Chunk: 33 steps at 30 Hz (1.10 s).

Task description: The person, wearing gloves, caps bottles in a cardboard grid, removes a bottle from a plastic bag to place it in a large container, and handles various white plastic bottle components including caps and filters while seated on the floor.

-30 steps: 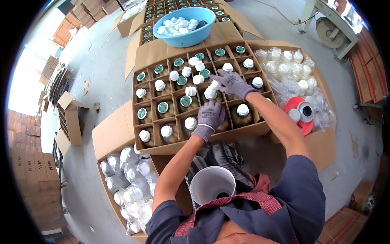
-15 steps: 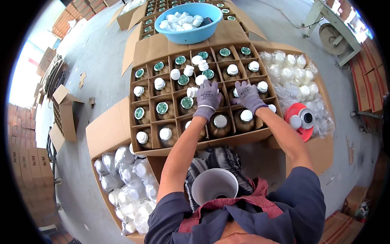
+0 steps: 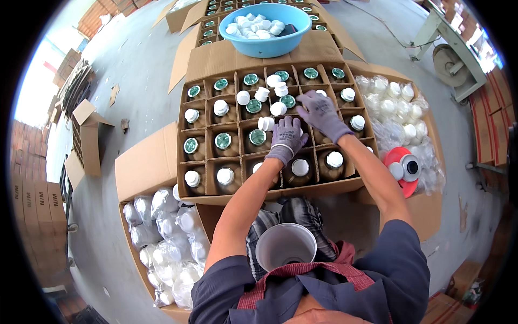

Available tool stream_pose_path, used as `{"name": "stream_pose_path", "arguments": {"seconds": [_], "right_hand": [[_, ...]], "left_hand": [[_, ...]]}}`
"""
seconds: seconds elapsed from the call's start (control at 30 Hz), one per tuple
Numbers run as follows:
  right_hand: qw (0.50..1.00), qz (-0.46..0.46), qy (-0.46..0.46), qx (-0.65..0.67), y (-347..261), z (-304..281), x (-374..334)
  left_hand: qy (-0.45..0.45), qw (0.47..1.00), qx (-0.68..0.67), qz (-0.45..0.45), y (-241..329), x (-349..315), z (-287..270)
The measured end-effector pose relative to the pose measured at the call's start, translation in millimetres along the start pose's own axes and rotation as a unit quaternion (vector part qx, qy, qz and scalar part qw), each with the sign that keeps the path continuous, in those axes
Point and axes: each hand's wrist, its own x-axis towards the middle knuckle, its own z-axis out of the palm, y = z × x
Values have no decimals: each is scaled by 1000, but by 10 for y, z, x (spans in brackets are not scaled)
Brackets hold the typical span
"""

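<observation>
A cardboard carton (image 3: 253, 197) with dividers holds several brown bottles, some closed by white caps (image 3: 225, 175), others showing green tops (image 3: 223, 141). My left hand (image 3: 287, 140), in a purple-grey glove, curls downward over a cell near the middle; palm and fingers hide what is under them. My right hand (image 3: 324, 117), gloved alike and a little blurred, reaches across a divider with fingers apart, beside a green-topped bottle (image 3: 287, 101). Loose white caps (image 3: 278, 109) lie between the bottle tops just left of it.
A blue basin (image 3: 264, 46) of white caps stands beyond the carton. Plastic-wrapped white-capped bottles fill the boxes at right (image 3: 402, 102) and lower left (image 3: 167, 237). A red and white device (image 3: 404, 168) rests on the right box. A white bucket (image 3: 286, 247) stands near my lap.
My right hand has moved up and left, away from the capped bottle it was at. My left hand stays over nearly the same cell. The whole view has shifted slightly.
</observation>
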Motion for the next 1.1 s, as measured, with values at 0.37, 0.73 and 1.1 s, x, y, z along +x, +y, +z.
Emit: {"name": "stream_pose_path", "arguments": {"seconds": [0.37, 0.73, 1.1], "right_hand": [[985, 24, -20, 171, -98, 424, 566], [969, 244, 25, -43, 2035, 203, 889], [916, 329, -135, -184, 1876, 359, 1084]], "left_hand": [[288, 956, -61, 15, -723, -377, -321], [176, 978, 102, 50, -851, -477, -339], [-59, 990, 121, -34, -796, -191, -433]]}}
